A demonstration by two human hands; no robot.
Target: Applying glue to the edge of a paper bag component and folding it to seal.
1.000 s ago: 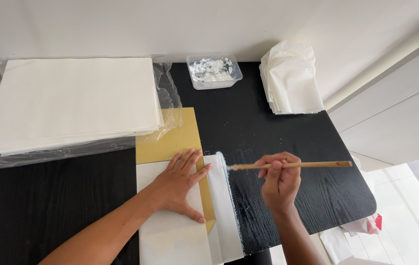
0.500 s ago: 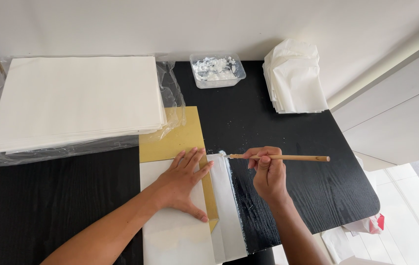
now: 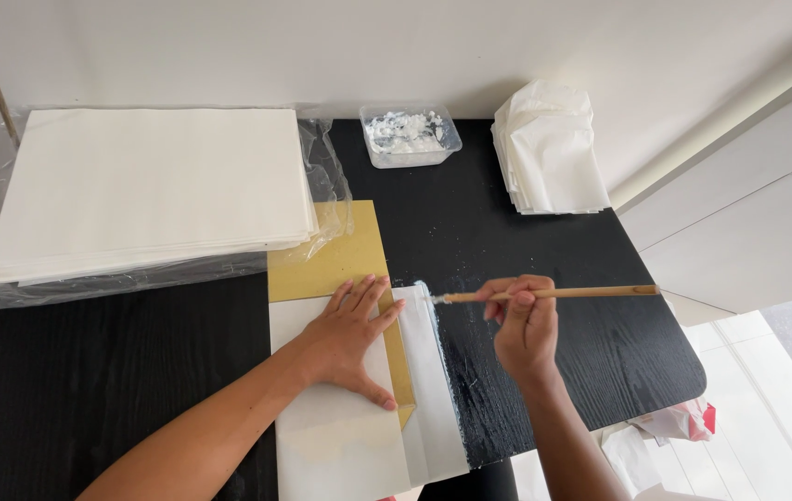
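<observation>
- Lying far left on the black wood-grain tabletop [image 3: 90, 371]: a thick stack of large white paper sheets [image 3: 150, 186], resting on crinkled clear plastic wrap [image 3: 326, 186], well apart from both hands.
- Showing beside and partly under that stack: a flat mustard-yellow card sheet [image 3: 331, 260], running toward the near edge beneath the white paper.
- Pressing flat, fingers spread and palm down: the left hand [image 3: 349, 339], pinning a white folded paper sheet [image 3: 331, 436] onto the yellow card; gripping nothing, only bearing down.
- Lying just right of the left hand: a narrow white paper flap [image 3: 433, 380], long axis running from far to near, its far end almost touching the brush tip.
- Lying roughly crosswise to that flap: a slim wooden-handled brush [image 3: 563, 293], white-smeared tip pointing left at the flap's far corner, handle end pointing right.
- Pinching the brush mid-handle with curled fingers: the right hand [image 3: 526, 329], just right of the flap and nearer to its open edge than the left hand.
- Glistening under the brush: smeared wet streaks on the tabletop.
- Sitting at the far edge, well apart: a clear plastic tub of white paste [image 3: 408, 134], slightly left of the brush hand.
- Standing further right: a pile of folded white tissue sheets [image 3: 549, 153].
</observation>
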